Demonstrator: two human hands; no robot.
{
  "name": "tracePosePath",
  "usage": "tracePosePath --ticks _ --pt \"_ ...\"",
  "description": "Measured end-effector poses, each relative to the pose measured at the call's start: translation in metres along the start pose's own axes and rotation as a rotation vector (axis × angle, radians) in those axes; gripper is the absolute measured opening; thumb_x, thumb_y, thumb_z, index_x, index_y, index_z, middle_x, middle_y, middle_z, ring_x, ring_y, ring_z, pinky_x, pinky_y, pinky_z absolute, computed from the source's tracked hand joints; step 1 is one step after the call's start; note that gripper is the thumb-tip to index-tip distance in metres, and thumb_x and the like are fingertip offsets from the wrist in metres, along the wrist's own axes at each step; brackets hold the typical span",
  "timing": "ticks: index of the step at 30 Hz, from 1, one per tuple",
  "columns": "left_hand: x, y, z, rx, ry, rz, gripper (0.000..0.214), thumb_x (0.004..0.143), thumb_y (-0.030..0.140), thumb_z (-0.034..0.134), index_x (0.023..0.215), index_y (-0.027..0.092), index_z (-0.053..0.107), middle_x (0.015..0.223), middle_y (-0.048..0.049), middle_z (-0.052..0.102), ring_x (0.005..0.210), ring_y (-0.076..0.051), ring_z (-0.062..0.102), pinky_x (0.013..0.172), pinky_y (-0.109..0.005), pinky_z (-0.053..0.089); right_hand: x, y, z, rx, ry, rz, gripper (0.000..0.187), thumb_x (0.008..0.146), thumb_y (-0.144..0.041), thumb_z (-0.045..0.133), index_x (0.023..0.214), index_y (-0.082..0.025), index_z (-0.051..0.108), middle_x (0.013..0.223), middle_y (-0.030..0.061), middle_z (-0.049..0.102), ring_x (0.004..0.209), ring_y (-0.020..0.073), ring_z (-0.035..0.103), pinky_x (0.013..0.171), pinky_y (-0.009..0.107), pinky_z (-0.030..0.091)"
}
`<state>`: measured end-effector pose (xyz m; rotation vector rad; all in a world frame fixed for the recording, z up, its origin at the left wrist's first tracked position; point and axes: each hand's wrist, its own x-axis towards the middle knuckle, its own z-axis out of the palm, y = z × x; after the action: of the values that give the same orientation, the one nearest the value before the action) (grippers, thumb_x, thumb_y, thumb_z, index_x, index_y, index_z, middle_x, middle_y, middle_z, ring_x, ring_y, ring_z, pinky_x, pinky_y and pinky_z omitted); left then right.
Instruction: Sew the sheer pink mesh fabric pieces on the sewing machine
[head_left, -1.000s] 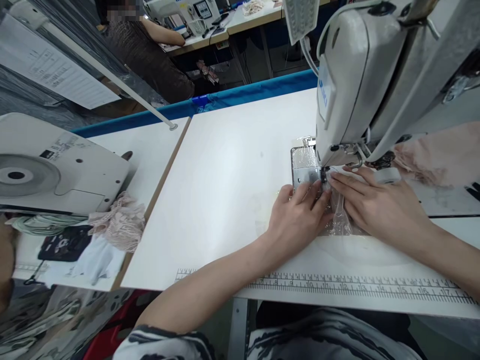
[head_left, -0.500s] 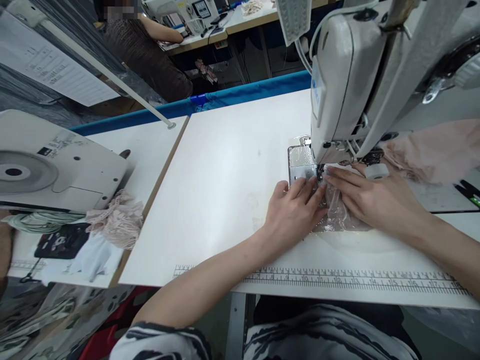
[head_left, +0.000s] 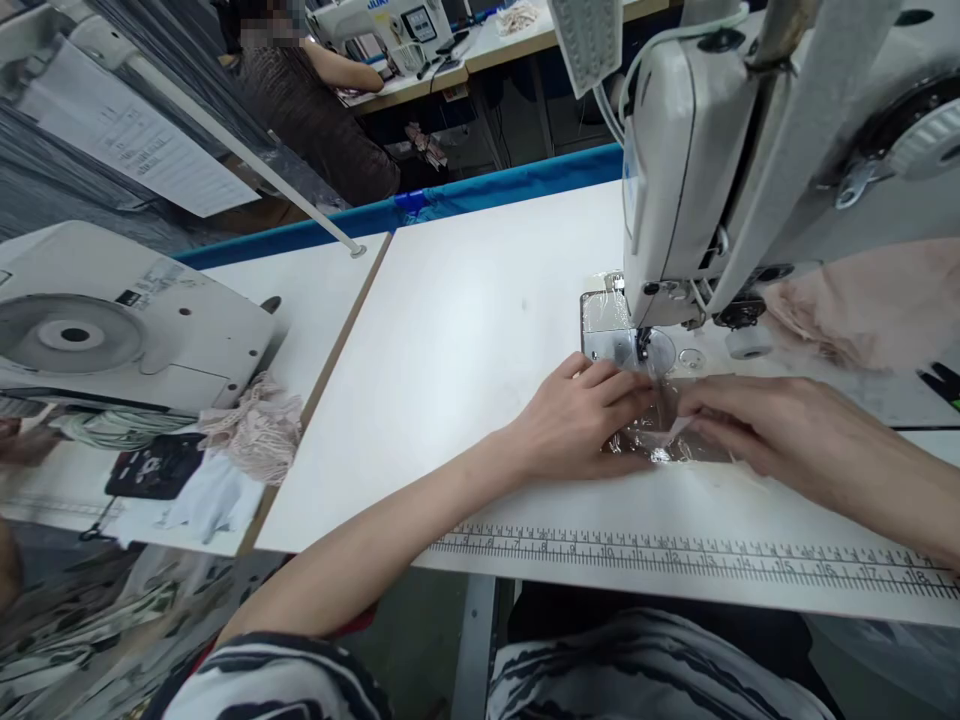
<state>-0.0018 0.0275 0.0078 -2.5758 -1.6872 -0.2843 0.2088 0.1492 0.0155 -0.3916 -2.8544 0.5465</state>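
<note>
In front of the presser foot (head_left: 643, 343) of a white sewing machine (head_left: 664, 190), a thin, see-through piece of pale fabric (head_left: 677, 428) lies between my hands. My left hand (head_left: 585, 420) rests on the table left of the needle area, its bent fingers closed at the fabric's left side. From the right, my right hand (head_left: 772, 425) pinches the fabric's other side between thumb and fingers. Shiny clear film (head_left: 660, 455) covers the machine bed beneath. The fingertips partly hide the fabric's edges.
Sheer pink fabric (head_left: 885, 310) lies right of the machine, near black-handled snips (head_left: 941, 385). A printed ruler (head_left: 675, 550) runs along the table's front edge. Left stand another machine (head_left: 127, 310) and a pink yarn bundle (head_left: 259, 430). Another person (head_left: 315, 120) works beyond the blue cloth edge (head_left: 517, 178).
Both hands have come back from the presser foot toward the table's front. My right hand's flat fingers have closed into a pinch on the fabric. The view has shifted slightly.
</note>
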Motion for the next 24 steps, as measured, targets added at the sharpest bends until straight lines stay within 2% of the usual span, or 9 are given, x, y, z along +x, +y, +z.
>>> tracePosePath --ticks 2,4,7,9,11,14,16,19,24 --pt "0.001 0.003 0.003 -0.061 0.055 -0.073 0.035 0.104 0.035 0.044 0.124 0.016 0.065 0.13 -0.0065 0.067 0.105 -0.019 0.061 0.081 -0.036 0.041 0.002 0.0 -0.001 0.054 0.028 0.068 0.027 0.103 -0.032 0.039 0.099 -0.024 0.064 0.077 0.0013 0.068 0.056 0.015 0.061 0.046 0.025 0.04" --pt "0.004 0.006 0.002 -0.189 0.102 -0.168 0.031 0.105 0.021 0.039 0.118 0.015 0.067 0.123 -0.0044 0.07 0.102 -0.016 0.064 0.081 -0.032 0.043 0.004 0.001 -0.001 0.066 0.067 0.078 0.029 0.103 -0.04 0.041 0.106 -0.023 0.064 0.082 0.0034 0.069 0.061 0.0168 0.063 0.047 0.026 0.043" --pt "0.011 0.007 -0.006 -0.38 0.116 -0.297 0.028 0.104 0.019 0.04 0.109 0.013 0.067 0.103 -0.0033 0.075 0.082 -0.013 0.065 0.073 -0.028 0.047 0.006 0.004 0.0 -0.042 0.14 0.0 0.038 0.101 -0.048 0.045 0.111 -0.02 0.068 0.077 0.0056 0.067 0.058 0.0179 0.061 0.045 0.027 0.042" --pt "0.016 0.005 -0.013 -0.448 0.11 -0.355 0.027 0.104 0.02 0.041 0.105 0.013 0.067 0.092 -0.0024 0.074 0.071 -0.012 0.063 0.065 -0.026 0.047 0.008 0.007 0.001 -0.176 0.249 -0.051 0.036 0.103 -0.038 0.043 0.108 -0.019 0.073 0.068 0.0043 0.063 0.05 0.0153 0.054 0.043 0.027 0.036" --pt "0.021 0.003 -0.018 -0.458 0.121 -0.385 0.025 0.102 0.019 0.042 0.102 0.013 0.067 0.091 -0.0034 0.072 0.074 -0.013 0.063 0.065 -0.026 0.048 0.009 0.011 0.001 -0.267 0.363 -0.078 0.033 0.102 -0.026 0.045 0.101 -0.02 0.077 0.068 0.0039 0.063 0.048 0.0121 0.049 0.043 0.026 0.034" --pt "0.028 0.001 -0.019 -0.41 0.118 -0.418 0.022 0.095 0.011 0.047 0.103 0.012 0.068 0.098 -0.0063 0.07 0.081 -0.015 0.064 0.069 -0.027 0.051 0.011 0.014 0.001 -0.278 0.466 -0.111 0.023 0.096 -0.02 0.056 0.094 -0.017 0.079 0.078 0.0058 0.068 0.054 0.0109 0.053 0.044 0.026 0.034" --pt "0.031 0.001 -0.016 -0.377 0.085 -0.439 0.027 0.089 0.005 0.047 0.102 0.012 0.069 0.099 -0.0077 0.068 0.079 -0.015 0.064 0.066 -0.027 0.052 0.013 0.014 0.002 -0.276 0.504 -0.136 0.021 0.095 -0.017 0.058 0.093 -0.016 0.079 0.077 0.0051 0.069 0.055 0.0102 0.054 0.044 0.024 0.035" --pt "0.035 0.0 -0.01 -0.346 0.051 -0.447 0.031 0.085 0.002 0.044 0.097 0.011 0.071 0.1 -0.0086 0.066 0.078 -0.016 0.063 0.066 -0.029 0.052 0.016 0.011 0.002 -0.276 0.564 -0.166 0.023 0.096 -0.02 0.058 0.09 -0.015 0.08 0.062 0.0014 0.063 0.046 0.0077 0.046 0.041 0.023 0.033" --pt "0.034 -0.007 -0.004 -0.441 0.078 -0.406 0.028 0.08 -0.001 0.047 0.089 0.011 0.071 0.094 -0.0071 0.064 0.076 -0.014 0.059 0.066 -0.028 0.049 0.019 0.008 0.004 -0.298 0.56 -0.12 0.047 0.101 -0.036 0.051 0.066 -0.014 0.074 0.046 0.0016 0.051 0.042 0.0096 0.041 0.039 0.026 0.025"
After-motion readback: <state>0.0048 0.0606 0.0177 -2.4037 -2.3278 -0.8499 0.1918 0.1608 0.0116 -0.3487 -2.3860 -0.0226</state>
